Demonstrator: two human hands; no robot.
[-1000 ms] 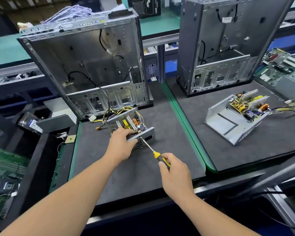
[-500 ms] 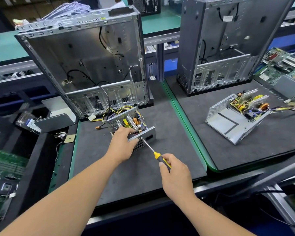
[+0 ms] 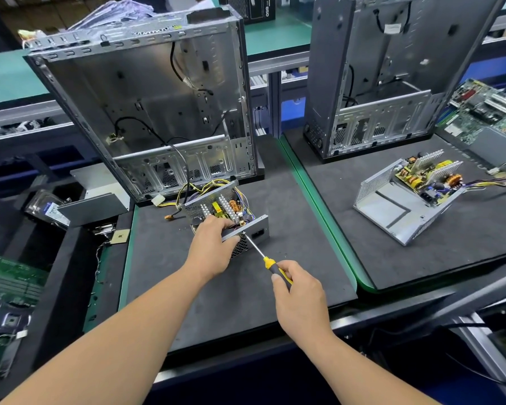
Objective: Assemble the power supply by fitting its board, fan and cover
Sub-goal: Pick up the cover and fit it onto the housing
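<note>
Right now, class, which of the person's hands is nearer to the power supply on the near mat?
Left. The left hand grips the power supply itself; the right hand sits nearer the person, holding the screwdriver whose tip reaches the casing.

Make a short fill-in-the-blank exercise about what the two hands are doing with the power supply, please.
1. The right hand holds a ____ with a yellow and black handle.
2. The left hand grips the open power supply, which sits on a dark ____.
3. The tool's tip touches the unit's ____ panel, beside the socket.

Missing words: screwdriver; mat; metal
</note>
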